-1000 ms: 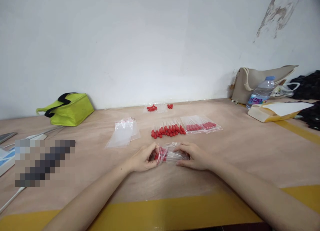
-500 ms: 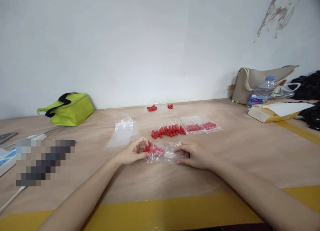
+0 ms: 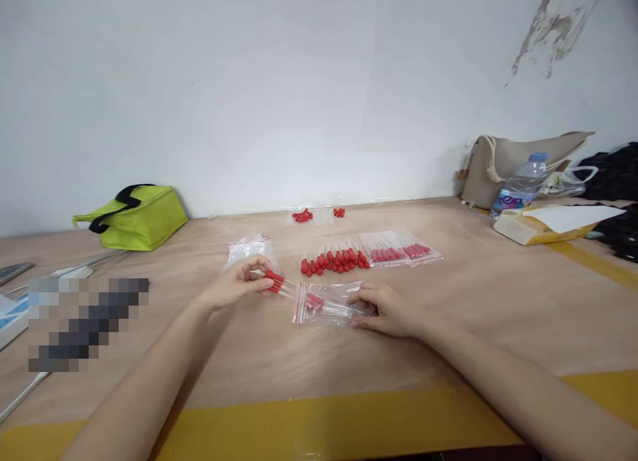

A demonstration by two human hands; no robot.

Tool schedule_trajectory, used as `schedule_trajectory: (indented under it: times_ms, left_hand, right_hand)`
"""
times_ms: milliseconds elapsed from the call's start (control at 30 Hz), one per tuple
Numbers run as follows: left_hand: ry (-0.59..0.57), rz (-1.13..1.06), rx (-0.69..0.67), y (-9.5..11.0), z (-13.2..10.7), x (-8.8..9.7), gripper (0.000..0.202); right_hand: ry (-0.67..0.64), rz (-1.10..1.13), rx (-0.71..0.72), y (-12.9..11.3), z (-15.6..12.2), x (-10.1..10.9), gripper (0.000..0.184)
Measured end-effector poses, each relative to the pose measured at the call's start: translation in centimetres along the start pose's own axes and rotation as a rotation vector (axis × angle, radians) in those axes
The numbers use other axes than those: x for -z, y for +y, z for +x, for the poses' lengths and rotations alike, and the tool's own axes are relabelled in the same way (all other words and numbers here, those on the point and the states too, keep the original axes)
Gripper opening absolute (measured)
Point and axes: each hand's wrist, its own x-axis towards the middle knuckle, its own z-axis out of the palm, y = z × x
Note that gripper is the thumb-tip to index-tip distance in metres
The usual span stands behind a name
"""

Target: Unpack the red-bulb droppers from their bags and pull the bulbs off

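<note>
My left hand (image 3: 235,285) pinches several droppers (image 3: 275,281) by their red rubber bulbs, their thin clear tubes pointing right toward a clear zip bag (image 3: 331,315). The bag lies flat, its red-striped opening on the left, with red-bulbed droppers (image 3: 314,302) inside. Its right end is gripped between the fingers and thumb of my right hand (image 3: 386,308). Just beyond the bag lies a row of loose droppers (image 3: 336,258), bulbs toward me. Filled bags of droppers (image 3: 401,250) rest to their right. Partly behind my left hand sits a stack of clear zip bags (image 3: 248,248).
Small bags of red bulbs (image 3: 302,216) lie near the wall. A lime-green bag (image 3: 144,218) stands at the back left, near a power strip (image 3: 14,325). At right are a water bottle (image 3: 521,182), a beige bag (image 3: 498,159) and an opened yellow-white packet (image 3: 543,228).
My left hand has moved left, drawing several droppers out of the bag's opening. Other droppers stay inside. My right hand keeps its grip on the bag's right end.
</note>
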Motion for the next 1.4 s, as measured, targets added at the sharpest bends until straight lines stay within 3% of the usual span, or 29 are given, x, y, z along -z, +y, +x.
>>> schedule_trajectory:
  times_ms: [67,167,233,300,367,467,567,667,900,1167,1300,1400]
  left_hand:
    - [0.142,0.109,-0.024,0.7,-1.1,2.8,0.03]
    - [0.576,0.209,-0.199,0.9,-1.7,5.3,0.031]
    - [0.83,0.331,-0.321,0.4,-1.0,5.2,0.028]
    - [0.916,0.572,-0.406,-0.4,0.5,4.0,0.021]
    - [0.819,0.88,-0.485,-1.4,2.3,2.4,0.013]
    - [0.555,1.16,-0.571,-2.8,4.5,0.1,0.019]
    - [0.381,1.274,-0.59,-3.7,5.4,-1.3,0.026]
    - [0.301,1.291,-0.556,-4.0,5.4,-2.3,0.027]
    - [0.273,1.008,-0.468,-3.7,4.7,-4.0,0.023]
    - [0.309,0.745,-0.43,-4.3,4.7,-3.5,0.023]
    - [0.43,0.681,-0.496,-3.3,4.0,-3.6,0.016]
    - [0.473,0.656,-0.454,-2.5,2.8,-4.0,0.008]
  right_hand:
    - [-0.001,0.002,-0.003,-0.1,0.0,0.0,0.03]
    - [0.0,0.006,0.002,-0.1,0.0,0.0,0.029]
    - [-0.002,0.009,0.002,-0.1,0.0,0.0,0.029]
    - [-0.002,0.012,-0.001,-0.1,0.1,0.0,0.029]
    - [-0.003,0.013,-0.004,-0.2,0.1,0.1,0.029]
    - [-0.002,0.009,-0.007,-0.2,0.0,0.1,0.029]
    - [0.002,0.008,-0.007,-0.2,0.0,0.1,0.029]
    - [0.006,0.007,0.003,-0.1,0.1,0.0,0.029]
    - [0.002,-0.003,0.002,0.0,0.0,-0.1,0.03]
    - [0.005,-0.001,-0.002,0.0,0.1,-0.1,0.03]
    - [0.001,0.005,-0.003,0.0,0.1,0.0,0.029]
    - [0.002,0.005,0.002,0.1,0.1,0.0,0.029]
